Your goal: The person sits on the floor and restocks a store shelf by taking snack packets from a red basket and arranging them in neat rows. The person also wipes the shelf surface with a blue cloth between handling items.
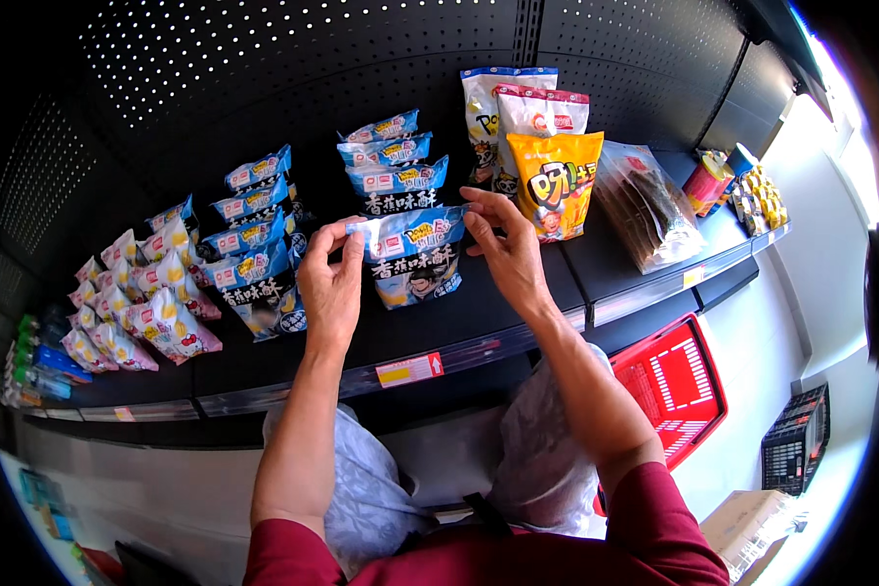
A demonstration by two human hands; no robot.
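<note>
My left hand [335, 275] pinches the top left corner of a blue and black snack bag [416, 256], which stands upright on a black metal shelf. At the bag's top right corner is my right hand [509, 245], thumb and forefinger pinching the edge. Behind this bag stands a row of matching blue snack bags [398, 177]. Another row of the same kind [253, 275] is left of my left hand. Just beyond my right hand stands a yellow snack bag [559, 183], with a white and red snack bag [542, 110] behind it.
White and pink snack bags [170, 324] fill the shelf further left. A clear package of brown food [644, 201] and canisters [705, 183] stand right. The shelf's front edge [476, 351] carries price tags. Below right are a red shopping basket [674, 381], a black crate [796, 439] and a cardboard box [747, 520].
</note>
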